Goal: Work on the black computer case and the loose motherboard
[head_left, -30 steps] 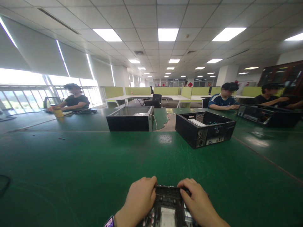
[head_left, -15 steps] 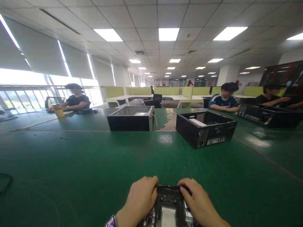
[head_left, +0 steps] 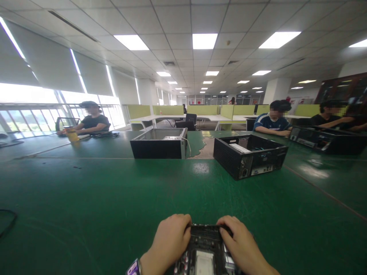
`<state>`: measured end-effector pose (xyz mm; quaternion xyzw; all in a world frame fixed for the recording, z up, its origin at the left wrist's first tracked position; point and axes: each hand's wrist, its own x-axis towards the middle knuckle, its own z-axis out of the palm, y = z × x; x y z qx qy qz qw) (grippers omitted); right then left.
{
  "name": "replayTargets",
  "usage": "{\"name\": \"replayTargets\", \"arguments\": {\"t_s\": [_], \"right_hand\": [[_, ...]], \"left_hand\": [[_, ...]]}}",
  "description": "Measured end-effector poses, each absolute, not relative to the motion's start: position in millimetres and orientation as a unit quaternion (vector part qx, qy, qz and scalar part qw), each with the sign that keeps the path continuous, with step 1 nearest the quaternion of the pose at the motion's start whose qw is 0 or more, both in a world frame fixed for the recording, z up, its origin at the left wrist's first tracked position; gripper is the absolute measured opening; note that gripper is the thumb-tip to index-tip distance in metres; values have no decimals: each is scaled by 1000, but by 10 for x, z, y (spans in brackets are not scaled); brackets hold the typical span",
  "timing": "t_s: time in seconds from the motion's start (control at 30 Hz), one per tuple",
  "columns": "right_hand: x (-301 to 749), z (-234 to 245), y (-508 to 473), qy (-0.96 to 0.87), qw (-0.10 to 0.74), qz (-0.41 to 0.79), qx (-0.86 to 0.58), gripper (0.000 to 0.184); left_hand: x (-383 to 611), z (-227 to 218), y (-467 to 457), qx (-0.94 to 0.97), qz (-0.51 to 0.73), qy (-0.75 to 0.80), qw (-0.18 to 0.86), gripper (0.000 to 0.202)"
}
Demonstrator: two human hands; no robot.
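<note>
A dark motherboard (head_left: 205,243) lies at the bottom of the view, cut off by the frame's lower edge. It has a pale metal square in its middle and small round parts on its left side. My left hand (head_left: 174,237) is closed on the board's far left corner. On the far right corner, my right hand (head_left: 239,240) grips it with thumb and fingers, beside silvery ports along the right edge. Most fingertips are hidden behind the board's far edge. A watch (head_left: 133,268) is on my left wrist.
Across the green table (head_left: 114,198) stand two open computer cases, one left (head_left: 157,148) and one right (head_left: 243,162). A third case (head_left: 327,139) is at far right, near co-workers. A yellow cup (head_left: 72,134) stands before a person at left. A black cable (head_left: 8,221) lies at the left edge.
</note>
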<state>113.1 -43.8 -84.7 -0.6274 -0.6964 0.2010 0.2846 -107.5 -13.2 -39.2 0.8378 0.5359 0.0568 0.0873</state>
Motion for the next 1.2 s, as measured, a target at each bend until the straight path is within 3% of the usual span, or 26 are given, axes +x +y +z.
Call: {"name": "replayTargets", "arguments": {"t_s": [1.2], "right_hand": [[1133,-837,-441,-707,274,196,-622,20]], "left_hand": [[-1030,-376,-149,841,59,535,58,17]]}}
